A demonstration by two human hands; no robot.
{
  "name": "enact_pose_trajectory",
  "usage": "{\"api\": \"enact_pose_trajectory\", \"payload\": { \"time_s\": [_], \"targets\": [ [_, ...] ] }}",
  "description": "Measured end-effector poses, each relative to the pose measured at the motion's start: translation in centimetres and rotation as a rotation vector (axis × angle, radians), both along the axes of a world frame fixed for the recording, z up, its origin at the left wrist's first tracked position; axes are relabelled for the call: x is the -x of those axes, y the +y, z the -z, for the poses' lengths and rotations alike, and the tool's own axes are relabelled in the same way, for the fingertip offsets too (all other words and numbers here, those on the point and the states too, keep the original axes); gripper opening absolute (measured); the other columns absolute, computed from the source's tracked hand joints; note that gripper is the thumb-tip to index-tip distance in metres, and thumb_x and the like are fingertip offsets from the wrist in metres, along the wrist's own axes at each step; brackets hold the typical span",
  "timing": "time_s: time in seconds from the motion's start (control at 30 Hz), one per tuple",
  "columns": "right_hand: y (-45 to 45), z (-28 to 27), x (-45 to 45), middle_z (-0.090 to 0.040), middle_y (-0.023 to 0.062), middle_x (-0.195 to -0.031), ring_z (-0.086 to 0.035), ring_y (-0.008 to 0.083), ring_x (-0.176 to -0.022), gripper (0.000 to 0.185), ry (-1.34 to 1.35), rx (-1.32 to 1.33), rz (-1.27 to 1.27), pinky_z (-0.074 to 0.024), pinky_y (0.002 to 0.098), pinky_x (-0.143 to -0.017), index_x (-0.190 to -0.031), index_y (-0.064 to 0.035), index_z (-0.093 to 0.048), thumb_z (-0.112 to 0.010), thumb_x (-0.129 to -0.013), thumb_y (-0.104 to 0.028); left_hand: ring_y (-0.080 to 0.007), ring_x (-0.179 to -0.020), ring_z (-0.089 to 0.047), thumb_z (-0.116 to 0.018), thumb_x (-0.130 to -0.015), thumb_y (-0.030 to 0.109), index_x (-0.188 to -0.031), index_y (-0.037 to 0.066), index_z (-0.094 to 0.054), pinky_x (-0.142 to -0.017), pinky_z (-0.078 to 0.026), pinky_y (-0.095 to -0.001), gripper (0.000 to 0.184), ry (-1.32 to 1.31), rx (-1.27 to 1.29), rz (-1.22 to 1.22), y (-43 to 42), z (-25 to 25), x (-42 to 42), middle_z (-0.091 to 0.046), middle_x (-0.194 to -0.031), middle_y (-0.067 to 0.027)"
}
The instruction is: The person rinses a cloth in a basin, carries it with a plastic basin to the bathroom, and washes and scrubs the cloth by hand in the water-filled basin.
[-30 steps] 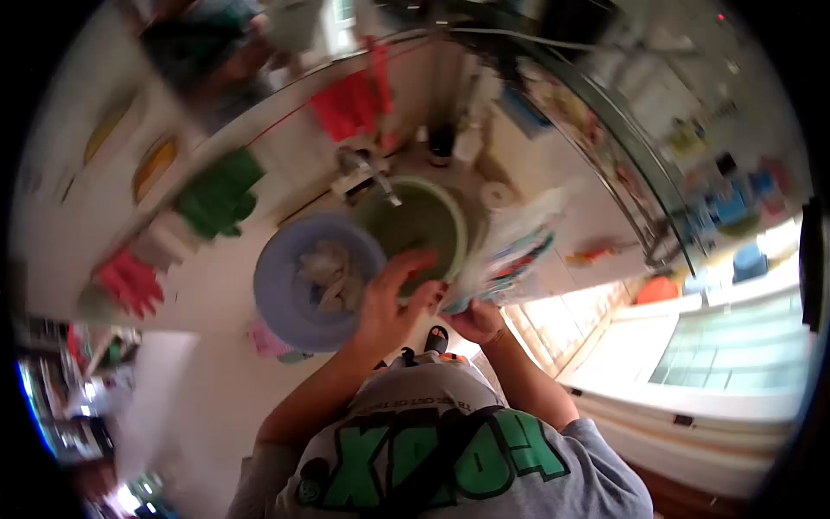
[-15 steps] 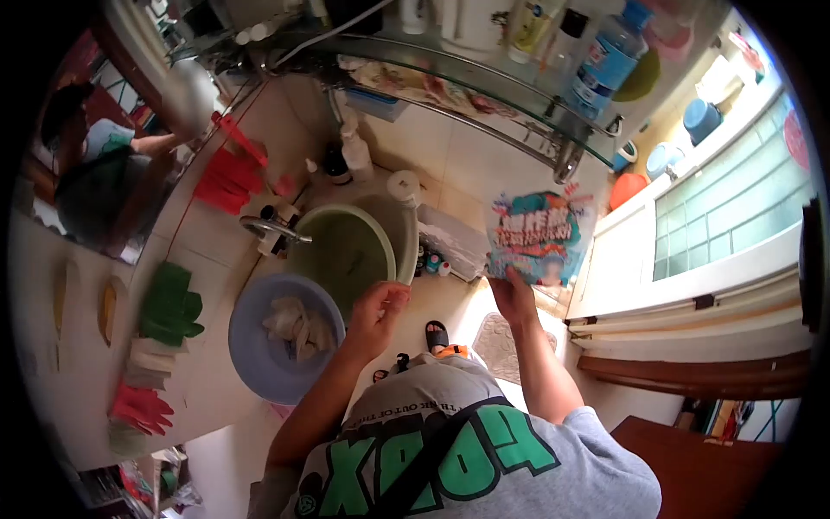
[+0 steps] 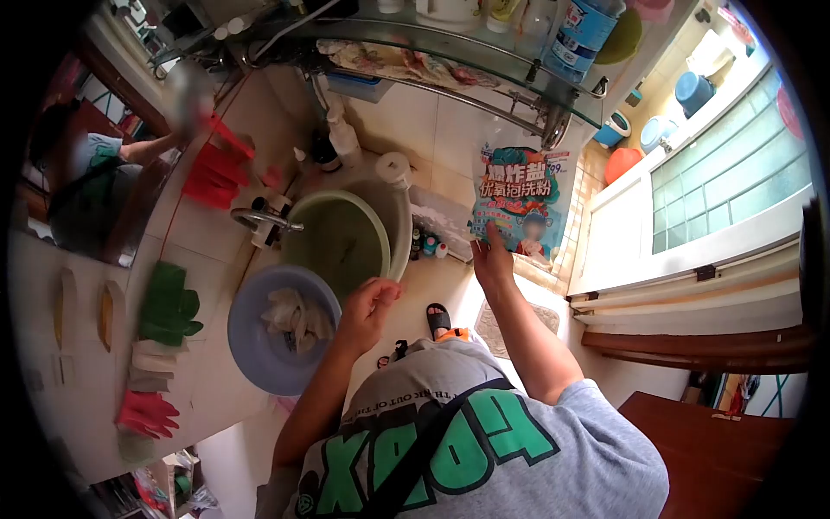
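Fingers of the right hand point(image 3: 494, 262) grip the lower edge of a printed washing-powder bag point(image 3: 524, 186), thumb on its front and the other fingertips mostly hidden; those of the left hand point(image 3: 364, 317) curl inward, thumb pressed against the index finger, and whether they enclose anything small cannot be told. On the right, a white-framed glass panel point(image 3: 722, 169) stands beyond the bag, which is held up between it and the washbasin point(image 3: 401, 212). Across the top runs a glass shelf point(image 3: 467, 45) with a metal rail, its end bracket close to the bag's upper part and limiting the space there. A mirror point(image 3: 130, 186) hangs on the left wall. A green basin point(image 3: 333, 216) sits in the washbasin, covering most of its bowl, while the faucet point(image 3: 266, 217) juts over the rim. Overlapping the green basin's near side in view is a lavender tub point(image 3: 248, 346) with a pale crumpled cloth point(image 3: 296, 317) inside; the left hand is just beside both rims. Red gloves point(image 3: 216, 177), green gloves point(image 3: 170, 303) and a pink glove point(image 3: 148, 413) hang along the left wall. A blue-labelled bottle point(image 3: 584, 39) stands on the shelf, and behind the washbasin are a white pump bottle point(image 3: 342, 138), a smaller dark bottle point(image 3: 324, 153) and a white roll point(image 3: 392, 168).
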State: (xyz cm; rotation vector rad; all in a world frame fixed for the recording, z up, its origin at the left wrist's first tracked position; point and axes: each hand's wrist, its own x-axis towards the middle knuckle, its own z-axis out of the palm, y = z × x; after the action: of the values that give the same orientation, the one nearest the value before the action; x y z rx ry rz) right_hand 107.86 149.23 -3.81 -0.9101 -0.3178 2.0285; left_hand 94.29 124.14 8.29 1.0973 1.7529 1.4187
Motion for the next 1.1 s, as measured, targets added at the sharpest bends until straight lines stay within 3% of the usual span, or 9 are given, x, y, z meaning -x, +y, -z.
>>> {"api": "enact_pose_trajectory", "payload": {
  "time_s": [0.17,0.37,0.5,0.57,0.63,0.73,0.8,0.9,1.1],
  "targets": [
    [0.1,3.1,0.2,-0.056,-0.0003,-0.122,-0.050,0.0164,-0.114,0.045,0.045,0.009,-0.068,-0.0422,0.0356,-0.096,-0.127,-0.0179,-0.051,-0.072,-0.087,-0.023,-0.0163,-0.088,-0.062,-0.052,-0.099,0.022,-0.100,0.000,-0.062,-0.078,-0.050,-0.0279,0.024,-0.017,0.014,-0.032,-1.7,0.1,0.0,-0.063,-0.095,-0.0098],
    [-0.8,5.8,0.5,-0.049,0.0085,-0.134,-0.044,0.0242,-0.127,0.060,0.053,-0.025,-0.204,-0.0399,0.0356,-0.102,-0.141,-0.0168,-0.040,-0.067,-0.090,-0.032,-0.0203,-0.080,-0.064,-0.060,-0.094,0.019,-0.097,0.000,-0.062,-0.071,-0.052,-0.0304,0.019,0.099,0.056,-0.146,-5.5,2.6,1.1,-0.064,-0.092,-0.0120],
    [-5.1,3.7,1.3,-0.059,0.0089,-0.118,-0.057,0.0209,-0.108,0.037,-0.137,0.059,-0.413,-0.0465,0.0319,-0.084,-0.125,-0.0129,-0.053,-0.061,-0.093,-0.028,-0.0269,-0.078,-0.065,-0.064,-0.088,0.016,-0.095,0.002,-0.063,-0.069,-0.052,-0.0350,0.016,0.305,0.224,-0.456,-12.2,4.1,4.0,-0.065,-0.092,-0.0129],
    [-8.6,0.9,3.5,-0.064,0.0041,-0.094,-0.060,0.0133,-0.081,0.020,-0.168,-0.079,-0.603,-0.0442,0.0254,-0.064,-0.110,-0.0114,-0.058,-0.059,-0.094,-0.024,-0.0297,-0.078,-0.065,-0.065,-0.087,0.016,-0.095,0.004,-0.063,-0.069,-0.053,-0.0379,0.015,0.456,0.408,-0.637,-16.5,5.7,5.8,-0.065,-0.092,-0.0135],
    [-11.1,0.4,6.5,-0.063,0.0039,-0.094,-0.060,0.0135,-0.082,0.022,-0.220,-0.226,-0.729,-0.0453,0.0255,-0.066,-0.112,-0.0113,-0.058,-0.061,-0.093,-0.021,-0.0335,-0.090,-0.061,-0.066,-0.083,0.016,-0.094,0.005,-0.064,-0.077,-0.050,-0.0425,0.016,0.515,0.572,-0.844,-20.1,5.6,6.6,-0.062,-0.098,-0.0144],
    [-13.5,-2.9,12.8,-0.062,0.0066,-0.095,-0.061,0.0188,-0.085,0.030,-0.341,-0.797,-0.844,-0.0479,0.0300,-0.073,-0.117,-0.0090,-0.057,-0.064,-0.090,-0.021,-0.0334,-0.100,-0.057,-0.066,-0.080,0.012,-0.098,0.005,-0.062,-0.085,-0.047,-0.0433,0.020,0.733,0.707,-1.046,-24.8,7.5,6.5,-0.058,-0.103,-0.0149],
    [-13.1,-2.9,18.3,-0.061,0.0115,-0.100,-0.061,0.0264,-0.088,0.041,-0.549,-1.544,-0.665,-0.0497,0.0364,-0.079,-0.121,-0.0036,-0.055,-0.068,-0.087,-0.024,-0.0341,-0.104,-0.053,-0.066,-0.077,0.006,-0.099,0.004,-0.060,-0.089,-0.044,-0.0447,0.023,0.738,0.716,-1.156,-26.5,7.5,5.3,-0.057,-0.105,-0.0158],
    [-13.6,-6.1,24.9,-0.058,0.0167,-0.109,-0.061,0.0321,-0.091,0.045,-0.841,-1.845,-0.717,-0.0502,0.0410,-0.082,-0.116,0.0015,-0.056,-0.070,-0.085,-0.027,-0.0343,-0.109,-0.051,-0.065,-0.079,0.012,-0.105,0.006,-0.059,-0.088,-0.045,-0.0454,0.028,0.732,0.727,-1.160,-28.5,8.5,4.0,-0.052,-0.110,-0.0143],
    [-16.5,-7.2,28.7,-0.068,0.0178,-0.084,-0.067,0.0327,-0.077,0.035,-0.937,-1.793,-1.238,-0.0539,0.0447,-0.070,-0.087,0.0015,-0.065,-0.072,-0.082,-0.033,-0.0336,-0.103,-0.052,-0.064,-0.079,0.006,-0.105,0.005,-0.057,-0.089,-0.044,-0.0451,0.027,0.468,0.690,-1.487,-27.3,8.2,1.2,-0.053,-0.110,-0.0151]
  ]
}}
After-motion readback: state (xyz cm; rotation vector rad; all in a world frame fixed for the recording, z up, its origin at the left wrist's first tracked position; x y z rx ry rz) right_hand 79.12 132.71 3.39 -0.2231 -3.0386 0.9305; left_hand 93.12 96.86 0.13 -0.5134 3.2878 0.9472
